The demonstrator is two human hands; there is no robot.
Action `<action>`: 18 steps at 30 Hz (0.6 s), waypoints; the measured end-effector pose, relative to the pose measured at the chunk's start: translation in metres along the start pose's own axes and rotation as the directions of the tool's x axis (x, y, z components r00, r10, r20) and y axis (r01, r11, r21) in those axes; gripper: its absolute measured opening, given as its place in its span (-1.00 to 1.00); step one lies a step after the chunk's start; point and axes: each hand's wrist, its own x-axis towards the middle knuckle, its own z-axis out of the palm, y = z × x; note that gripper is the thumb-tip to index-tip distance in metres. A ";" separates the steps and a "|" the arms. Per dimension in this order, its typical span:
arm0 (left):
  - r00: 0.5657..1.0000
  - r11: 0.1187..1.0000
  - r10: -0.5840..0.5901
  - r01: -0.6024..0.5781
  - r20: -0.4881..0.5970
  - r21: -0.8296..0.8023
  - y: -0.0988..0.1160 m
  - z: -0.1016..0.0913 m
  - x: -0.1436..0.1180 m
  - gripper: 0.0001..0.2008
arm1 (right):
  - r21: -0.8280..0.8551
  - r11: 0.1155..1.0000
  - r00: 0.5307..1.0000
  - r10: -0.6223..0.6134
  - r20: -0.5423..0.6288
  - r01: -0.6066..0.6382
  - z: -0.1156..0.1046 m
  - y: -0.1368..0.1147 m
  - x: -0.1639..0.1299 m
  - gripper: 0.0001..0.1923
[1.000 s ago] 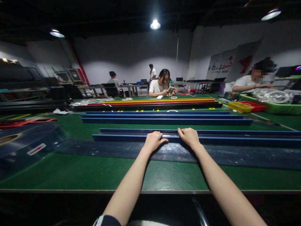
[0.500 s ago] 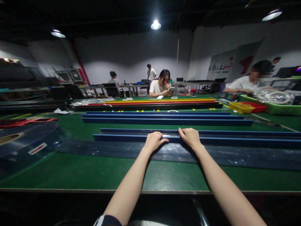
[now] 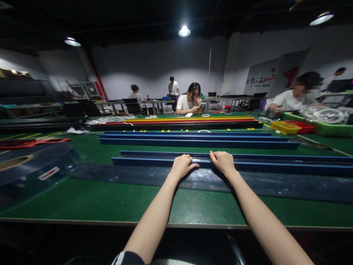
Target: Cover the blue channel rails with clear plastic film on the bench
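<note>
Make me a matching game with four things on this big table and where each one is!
Things:
1. left hand
2. yellow tray
3. clear plastic sheet
4. person holding a phone

Places:
A. far left of the green table
B. far side, facing the camera
C. far right
D. on the nearest blue rail

Pairs: 1-D, 2-C, 3-A, 4-B

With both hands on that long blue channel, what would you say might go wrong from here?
1. The nearest blue channel runs far to the right while the left hand and right hand sit close together near its left part; lifted, the long end may sag or swing.
2. The dark plastic strip lies right beside it and could get dragged along.
3. A second blue channel lies parallel behind; a push forward might knock it.
</note>
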 end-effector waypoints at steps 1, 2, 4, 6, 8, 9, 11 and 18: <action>1.000 1.000 0.001 -0.001 -0.003 0.005 0.000 0.000 0.000 -0.54 | 0.012 1.000 1.000 -0.011 -0.011 0.011 0.001 -0.002 0.000 -0.44; 1.000 1.000 0.002 -0.002 -0.006 0.011 0.000 0.000 0.000 -0.54 | 0.020 1.000 1.000 -0.018 -0.019 0.019 0.002 -0.004 -0.001 -0.44; 1.000 1.000 0.003 -0.003 -0.013 0.025 0.000 0.000 0.000 -0.55 | 0.022 0.999 0.999 -0.025 -0.023 0.025 0.003 -0.007 -0.001 -0.44; 1.000 0.999 0.007 -0.007 -0.014 0.036 0.000 0.000 0.000 -0.56 | 0.008 1.000 1.000 -0.012 -0.017 0.012 0.005 -0.009 0.000 -0.44; 1.000 0.999 0.011 -0.010 -0.013 0.038 0.000 0.000 0.000 -0.57 | -0.003 1.000 1.000 0.003 -0.013 -0.003 0.006 -0.008 0.002 -0.44; 1.000 0.999 0.012 -0.011 -0.013 0.034 0.000 -0.001 -0.001 -0.57 | -0.006 1.000 1.000 0.008 -0.010 -0.008 0.006 -0.008 0.003 -0.44; 1.000 1.000 0.009 -0.009 -0.014 0.016 0.000 -0.001 -0.001 -0.58 | -0.014 1.000 1.000 0.012 -0.008 -0.012 0.006 -0.007 0.004 -0.44; 0.998 0.998 0.006 -0.009 -0.063 -0.055 0.000 -0.002 -0.002 -0.56 | -0.052 0.996 0.997 0.069 -0.027 -0.070 0.006 0.005 0.006 -0.47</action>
